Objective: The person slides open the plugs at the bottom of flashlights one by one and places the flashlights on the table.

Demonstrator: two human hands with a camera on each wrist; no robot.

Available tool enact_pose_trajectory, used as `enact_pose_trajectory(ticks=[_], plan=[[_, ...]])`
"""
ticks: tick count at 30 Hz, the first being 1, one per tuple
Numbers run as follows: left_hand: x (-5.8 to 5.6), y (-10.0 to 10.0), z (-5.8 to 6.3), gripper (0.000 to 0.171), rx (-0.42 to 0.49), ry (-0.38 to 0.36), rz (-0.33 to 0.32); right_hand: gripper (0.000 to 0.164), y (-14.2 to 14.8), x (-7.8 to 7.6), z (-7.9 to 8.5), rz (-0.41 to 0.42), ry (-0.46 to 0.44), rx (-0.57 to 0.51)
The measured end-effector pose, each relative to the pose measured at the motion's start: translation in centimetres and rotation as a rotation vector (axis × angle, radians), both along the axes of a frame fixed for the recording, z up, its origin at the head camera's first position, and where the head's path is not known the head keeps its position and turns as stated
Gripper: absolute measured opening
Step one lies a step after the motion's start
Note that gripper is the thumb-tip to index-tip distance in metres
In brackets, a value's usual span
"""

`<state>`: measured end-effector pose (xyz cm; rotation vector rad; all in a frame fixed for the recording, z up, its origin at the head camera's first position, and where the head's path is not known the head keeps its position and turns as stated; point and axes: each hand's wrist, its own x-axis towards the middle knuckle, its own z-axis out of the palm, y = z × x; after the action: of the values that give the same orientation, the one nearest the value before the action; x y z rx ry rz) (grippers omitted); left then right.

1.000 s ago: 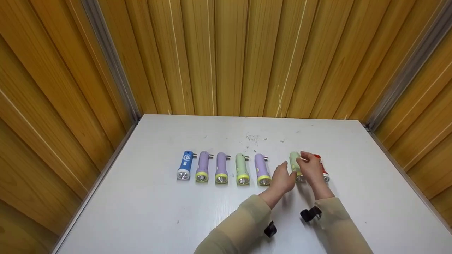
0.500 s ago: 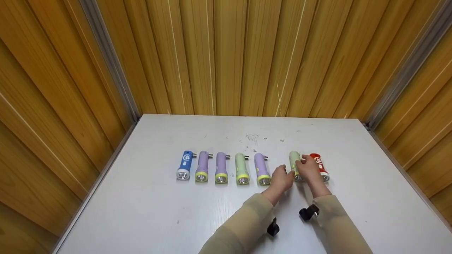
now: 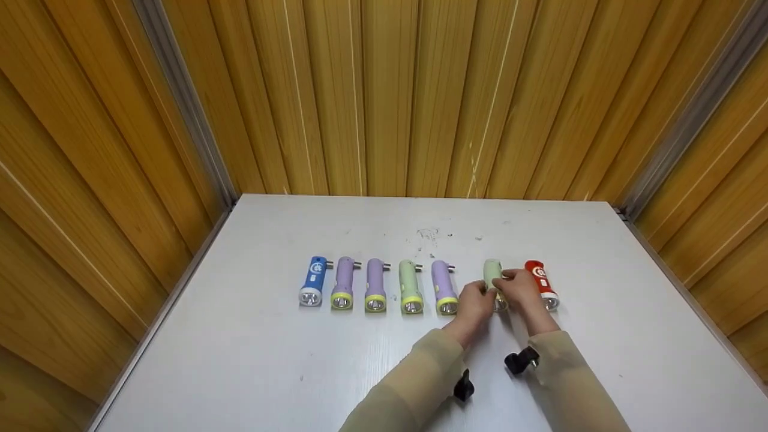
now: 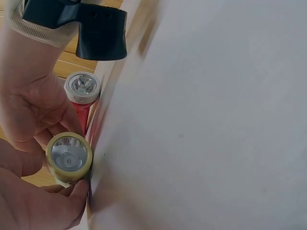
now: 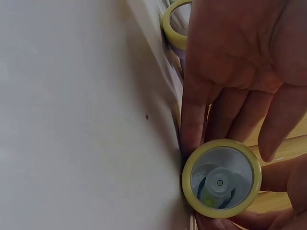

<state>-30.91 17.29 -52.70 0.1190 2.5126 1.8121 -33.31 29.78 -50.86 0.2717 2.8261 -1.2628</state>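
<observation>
A light green flashlight [image 3: 492, 269] with a yellow rim lies near the right end of a row, lens toward me. My right hand [image 3: 521, 293] holds it from the right, thumb and fingers round its body. From the left, my left hand [image 3: 475, 303] touches its side. In the right wrist view the left hand's fingers [image 5: 194, 117] reach fairly straight to the yellow rim, its thumb apart above. The lens [image 4: 69, 152] shows between both hands in the left wrist view. Close by are a purple flashlight [image 3: 443, 282] on the left and a red one [image 3: 541, 281] on the right.
Farther left lie another green flashlight [image 3: 411, 285], two purple flashlights, one of them [image 3: 375, 282] nearer, and a blue flashlight [image 3: 315, 277] at the end. All rest on a white table [image 3: 252, 360] with wood-look panels [image 3: 384, 102] behind and at both sides.
The green flashlight between my hands has shifted slightly left, with my right hand closing in on it. My left hand is now right beside it, and the red flashlight shows more fully.
</observation>
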Motion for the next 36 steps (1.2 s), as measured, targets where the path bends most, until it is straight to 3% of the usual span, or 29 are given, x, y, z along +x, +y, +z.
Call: enact_pose_trajectory(ticks=[7,11,16,27,36], plan=[[-0.1,-0.3,0.2,0.02,0.0,-0.053,0.034,0.055,-0.5,0.3,0.1,-0.016,-0.104,-0.094],[-0.1,-0.5,0.3,0.019,0.017,-0.036,0.037,0.055,-0.8,0.5,0.1,-0.041,-0.123,-0.156],[0.1,-0.6,0.5,0.022,0.031,-0.005,0.047,0.055,-1.0,0.7,0.3,-0.065,-0.119,-0.224],[-0.1,-1.2,1.7,0.04,-0.002,-0.013,0.069,0.055,-1.5,0.9,0.9,-0.084,-0.075,-0.347],[-0.1,-3.3,2.8,0.039,0.035,-0.025,0.046,0.058,-2.7,1.6,2.1,-0.07,-0.041,-0.381]])
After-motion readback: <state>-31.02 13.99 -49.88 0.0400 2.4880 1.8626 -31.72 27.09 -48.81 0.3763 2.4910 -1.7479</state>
